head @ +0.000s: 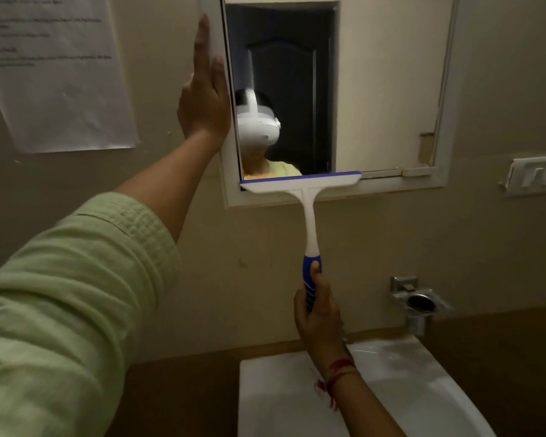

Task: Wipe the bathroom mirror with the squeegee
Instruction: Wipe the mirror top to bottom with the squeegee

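Observation:
The bathroom mirror (375,89) hangs on the wall in a white frame. A white squeegee (308,200) with a blue blade edge lies across the mirror's bottom left edge, its blade level with the lower frame. My right hand (317,313) grips its blue handle from below. My left hand (204,89) presses flat with straight fingers against the mirror's left frame. The glass reflects a person wearing a white headset in front of a dark door.
A white sink (391,389) sits below the mirror. A metal holder (418,299) is fixed to the wall at the right, with a white switch plate (536,175) above it. A paper notice (54,74) hangs at the upper left.

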Motion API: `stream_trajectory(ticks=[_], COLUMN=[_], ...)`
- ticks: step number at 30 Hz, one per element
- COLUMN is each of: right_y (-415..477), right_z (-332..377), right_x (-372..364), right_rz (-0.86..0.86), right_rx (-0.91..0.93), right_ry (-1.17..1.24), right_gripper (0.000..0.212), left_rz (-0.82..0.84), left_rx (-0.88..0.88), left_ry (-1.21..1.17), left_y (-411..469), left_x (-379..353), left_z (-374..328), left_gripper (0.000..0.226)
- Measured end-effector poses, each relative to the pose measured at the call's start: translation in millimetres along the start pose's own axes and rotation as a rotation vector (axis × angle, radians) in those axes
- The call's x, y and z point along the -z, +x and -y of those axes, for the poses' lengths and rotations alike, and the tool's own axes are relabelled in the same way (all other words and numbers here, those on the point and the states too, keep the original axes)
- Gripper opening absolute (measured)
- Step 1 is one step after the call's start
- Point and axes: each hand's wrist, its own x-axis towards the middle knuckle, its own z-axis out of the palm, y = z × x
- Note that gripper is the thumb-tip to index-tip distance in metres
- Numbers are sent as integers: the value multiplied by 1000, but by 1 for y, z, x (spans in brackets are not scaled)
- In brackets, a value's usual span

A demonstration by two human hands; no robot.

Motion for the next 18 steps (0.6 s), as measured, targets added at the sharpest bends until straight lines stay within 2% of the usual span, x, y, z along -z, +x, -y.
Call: stream_trajectory(ticks=[4,7,12,18], right_y=[6,28,121,231], right_z=[12,37,91,135], right_x=[14,31,74,114], right_rz=[-19,-136,-278,-379], right_rx=[22,74,281,291], right_ry=[64,174,193,118], right_gripper=[54,54,49,45], left_rz=[2,22,76,64], left_rx=[23,31,36,39], left_ry=[1,7,-5,6], left_y=[1,1,2,0], left_x=[2,3,2,3], left_z=[-5,-5,1,-3], left_gripper=[49,47,47,46])
